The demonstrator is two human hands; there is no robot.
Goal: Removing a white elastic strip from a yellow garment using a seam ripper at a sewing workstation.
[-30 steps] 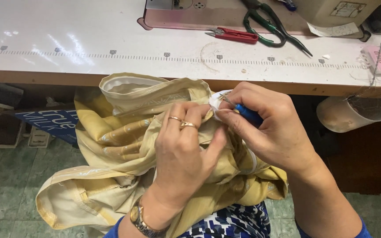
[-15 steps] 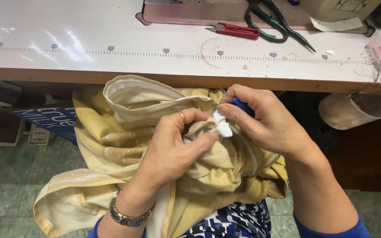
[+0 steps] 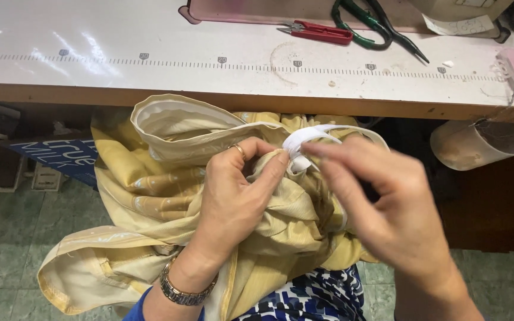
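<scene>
The left hand point(image 3: 233, 202) is closed on a bunch of yellow fabric point(image 3: 150, 190) in the lap, thumb and forefinger pinching the gathered cloth just beside a white elastic band point(image 3: 304, 141). That band sits at the top of the bunch, at the left thumb tip, and runs off to the right as a thin white strip curving along the cloth's upper edge under the table point(image 3: 90, 71) rim; its long axis lies roughly left to right. The right hand point(image 3: 382, 202) hangs just right of and below the bunched white end, fingers loosely curved and stretched toward it, the fingertips at or nearly on the band; motion blur keeps me from telling whether they grip it or only touch. Of the two, the left hand is the one pressed against the band's end, while the right comes at it from the side along its length. The cloth spills down over the knees, with a pale lined opening folded out at upper left. On the table, well apart from both hands, lie red snips point(image 3: 316, 31) and green-handled scissors point(image 3: 370, 24). A cup point(image 3: 477, 145) hangs under the table edge at right.
</scene>
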